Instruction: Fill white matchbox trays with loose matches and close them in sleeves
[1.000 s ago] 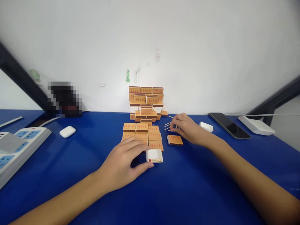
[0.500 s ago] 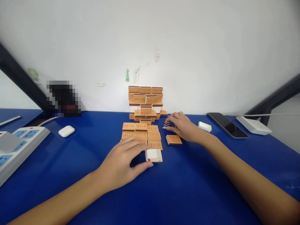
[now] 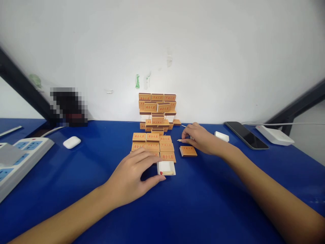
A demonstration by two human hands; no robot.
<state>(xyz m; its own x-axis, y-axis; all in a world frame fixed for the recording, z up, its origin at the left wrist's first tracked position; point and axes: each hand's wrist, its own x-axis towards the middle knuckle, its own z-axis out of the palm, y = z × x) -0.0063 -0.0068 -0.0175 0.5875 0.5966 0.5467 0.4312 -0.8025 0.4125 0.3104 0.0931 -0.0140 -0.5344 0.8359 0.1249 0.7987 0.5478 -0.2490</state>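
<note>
My left hand (image 3: 132, 173) steadies a white matchbox tray (image 3: 166, 166), thumb at its near edge and fingers at its far side. A few red-tipped matches (image 3: 167, 173) lie along the tray's near wall. To the right, my right hand (image 3: 199, 138) pinches several matches (image 3: 179, 140) just above the table; their heads are hidden. Close below that hand rests a closed orange matchbox (image 3: 188, 151). Beyond the tray, orange matchboxes (image 3: 166, 146) lie flat in rows, partly covered by my left fingers. Behind them rises a stack of matchboxes (image 3: 164, 107) against the wall.
A white power strip (image 3: 38, 159) and a white earbud case (image 3: 72, 142) sit on the left of the blue table (image 3: 177, 210). On the right are a small white block (image 3: 221, 137), a dark phone (image 3: 246, 135) and a white box with a cable (image 3: 275, 135).
My right fingers have closed and gathered the matches that were lying spread beside them. My left hand and the tray stay in place.
</note>
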